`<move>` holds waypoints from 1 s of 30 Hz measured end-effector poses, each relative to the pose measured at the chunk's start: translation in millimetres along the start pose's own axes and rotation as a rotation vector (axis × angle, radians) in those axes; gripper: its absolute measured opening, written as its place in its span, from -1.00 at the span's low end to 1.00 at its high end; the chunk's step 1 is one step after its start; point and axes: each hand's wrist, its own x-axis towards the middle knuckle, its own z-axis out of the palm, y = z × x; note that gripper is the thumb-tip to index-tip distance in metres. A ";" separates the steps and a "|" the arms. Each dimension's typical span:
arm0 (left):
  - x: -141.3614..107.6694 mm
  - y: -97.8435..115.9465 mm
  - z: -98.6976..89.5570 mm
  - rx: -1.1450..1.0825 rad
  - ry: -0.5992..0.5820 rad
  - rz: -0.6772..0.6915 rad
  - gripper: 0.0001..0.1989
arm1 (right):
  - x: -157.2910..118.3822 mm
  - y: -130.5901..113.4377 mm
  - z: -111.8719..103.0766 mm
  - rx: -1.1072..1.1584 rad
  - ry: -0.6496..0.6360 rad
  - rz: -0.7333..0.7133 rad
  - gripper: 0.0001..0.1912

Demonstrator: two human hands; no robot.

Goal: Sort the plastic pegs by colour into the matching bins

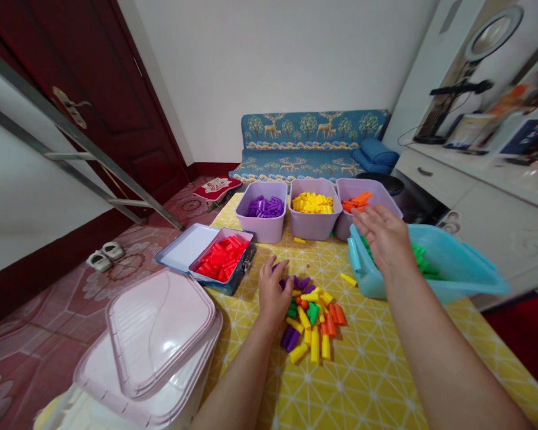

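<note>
My left hand [274,292] rests at the left edge of a mixed pile of small plastic tubes, its fingers curved and apart. Purple tubes [301,283] lie by its fingertips; whether it touches them is hard to tell. Yellow tubes [314,343], orange tubes [336,315] and green tubes [312,313] make up the rest of the pile. My right hand [379,234] is open above the near left side of a teal bin [464,263], fingers stretched towards the orange pieces [357,202] in a lilac bin. It partly hides the green pieces [424,263] in the teal bin.
Lilac bins hold purple pieces [266,207] and yellow pieces [312,203] at the table's far end. Red pieces [223,258] fill an open hinged case [240,275] on the left. Pink lids [161,328] are stacked front left. Single yellow tubes [348,279] lie on the patterned tablecloth [363,370].
</note>
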 end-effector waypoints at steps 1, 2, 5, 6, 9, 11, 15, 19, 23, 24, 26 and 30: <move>-0.1 -0.9 1.4 0.037 -0.034 -0.016 -0.57 | -0.7 5.5 3.1 -0.032 -0.028 -0.011 -0.37; -0.4 -1.8 3.0 0.067 -0.068 -0.032 -0.53 | -4.1 13.5 7.0 -0.104 -0.074 -0.024 -0.41; -1.3 -3.6 7.5 0.109 -0.137 -0.042 -0.50 | -22.0 47.9 23.5 -0.565 -0.329 -0.071 -0.59; -1.5 -3.9 8.6 0.111 -0.144 -0.037 -0.52 | -27.6 60.6 30.0 -0.781 -0.420 -0.109 -0.63; -1.5 -4.7 10.4 0.100 -0.137 -0.034 -0.56 | -35.9 93.2 48.6 -1.141 -0.570 -0.195 -0.58; -1.1 -5.2 10.7 0.097 -0.133 -0.037 -0.58 | -34.7 107.3 57.9 -1.206 -0.609 -0.200 -0.53; -0.4 -6.2 10.6 0.102 -0.139 -0.060 -0.60 | -26.6 118.4 67.5 -1.364 -0.677 -0.197 -0.47; -0.6 -7.4 11.6 0.084 -0.126 -0.062 -0.61 | -19.8 119.2 72.7 -1.509 -0.682 -0.154 -0.56; -0.7 -8.2 12.9 0.065 -0.102 -0.052 -0.63 | -19.6 114.0 73.7 -1.616 -0.658 -0.091 -0.68; -0.6 -8.1 13.1 0.060 -0.099 -0.051 -0.64 | -21.4 110.7 72.3 -1.635 -0.651 -0.082 -0.70; -0.5 -7.6 12.9 0.054 -0.099 -0.050 -0.65 | -27.1 100.8 66.8 -1.673 -0.633 -0.069 -0.72; -0.6 -5.0 10.9 0.074 -0.108 -0.047 -0.65 | -42.1 72.2 46.6 -1.777 -0.572 -0.017 -0.70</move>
